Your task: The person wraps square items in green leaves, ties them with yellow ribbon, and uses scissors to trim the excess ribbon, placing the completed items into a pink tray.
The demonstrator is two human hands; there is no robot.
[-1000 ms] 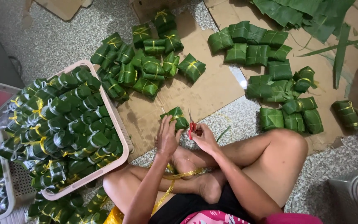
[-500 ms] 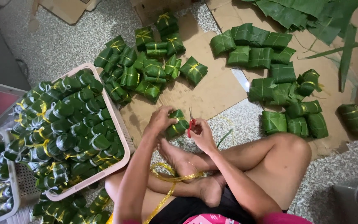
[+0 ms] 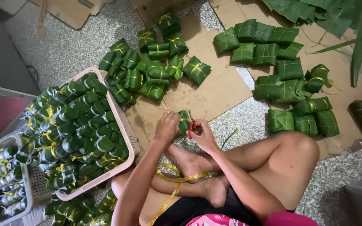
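Observation:
My left hand (image 3: 167,126) grips a small green leaf-wrapped parcel (image 3: 184,121) just above my crossed legs. My right hand (image 3: 202,134) is closed on small red-handled scissors (image 3: 191,127), whose tip touches the parcel's right side. A gold ribbon (image 3: 173,180) trails from the hands down across my ankle and lap. The parcel is half hidden behind my left fingers.
A pink basket (image 3: 124,125) heaped with tied parcels sits at my left, with a grey basket (image 3: 24,184) beside it. Tied parcels (image 3: 151,67) lie on cardboard (image 3: 218,92) ahead. Untied leaf parcels (image 3: 273,62) lie to the right. Loose leaves (image 3: 306,8) lie at top right.
My hands have stayed together over my legs. The scissors have come closer against the parcel, and my view has shifted slightly.

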